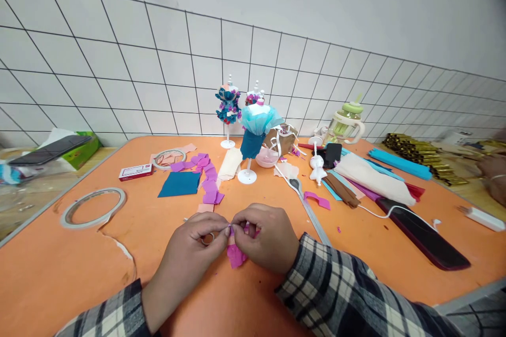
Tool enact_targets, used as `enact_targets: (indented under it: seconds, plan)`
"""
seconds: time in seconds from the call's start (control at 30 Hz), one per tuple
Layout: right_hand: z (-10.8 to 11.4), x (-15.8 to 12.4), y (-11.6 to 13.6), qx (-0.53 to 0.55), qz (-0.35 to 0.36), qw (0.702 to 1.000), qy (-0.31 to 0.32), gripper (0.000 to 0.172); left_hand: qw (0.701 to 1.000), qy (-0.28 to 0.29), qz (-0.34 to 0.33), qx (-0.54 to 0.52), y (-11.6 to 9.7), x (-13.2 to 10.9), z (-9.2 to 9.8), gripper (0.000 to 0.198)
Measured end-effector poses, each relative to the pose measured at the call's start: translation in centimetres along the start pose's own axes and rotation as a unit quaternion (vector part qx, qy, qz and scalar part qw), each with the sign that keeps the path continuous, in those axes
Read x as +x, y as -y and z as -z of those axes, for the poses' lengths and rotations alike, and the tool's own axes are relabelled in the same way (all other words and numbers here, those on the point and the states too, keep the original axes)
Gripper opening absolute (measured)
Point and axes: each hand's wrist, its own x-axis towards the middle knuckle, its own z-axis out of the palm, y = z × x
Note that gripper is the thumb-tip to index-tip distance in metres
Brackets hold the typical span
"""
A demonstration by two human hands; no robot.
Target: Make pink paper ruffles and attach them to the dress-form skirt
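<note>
Pinched between both my hands is a small strip of magenta crepe paper (236, 256), its lower end hanging down over the orange table. My left hand (195, 242) is closed, thumb and forefinger meeting at the strip's upper edge. From the other side my right hand (266, 234) grips the same strip, its fingers curled and hiding part of it. Just beyond my hands lie a peach paper piece (206, 208) and a row of purple paper pieces (211, 174). A mini dress form (253, 142) in a teal skirt and light-blue tulle stands farther back.
At left lie a tape roll (94, 208), a small red-and-white box (135, 171) and a teal paper square (179, 184). Scissors (294, 183), a steel ruler (316, 218), a bare dress form (317, 166), folded paper (371, 174) and a black phone-like case (427, 234) occupy the right.
</note>
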Motion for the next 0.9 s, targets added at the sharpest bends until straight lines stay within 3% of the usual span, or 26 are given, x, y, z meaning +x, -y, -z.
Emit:
enact_targets:
  seconds: [0.13, 0.33, 0.6, 0.9]
  plan:
    - [-0.04, 0.11, -0.3, 0.028, -0.009, 1.0, -0.004, 0.012, 0.999, 0.003, 0.024, -0.021, -0.18, 0.15, 0.1, 0.023]
    - [0.2, 0.09, -0.71, -0.033, 0.039, 0.999, 0.012, 0.014, 0.996, 0.024, 0.049, -0.072, -0.22, 0.32, 0.33, 0.027]
    - [0.2, -0.12, -0.76, -0.075, 0.099, 0.992, 0.007, 0.018, 0.996, 0.008, 0.055, -0.065, -0.26, 0.3, 0.31, 0.025]
    - [0.26, -0.14, -0.6, -0.053, 0.094, 0.994, 0.006, 0.019, 0.997, 0.024, 0.057, -0.05, 0.14, 0.24, 0.37, 0.027]
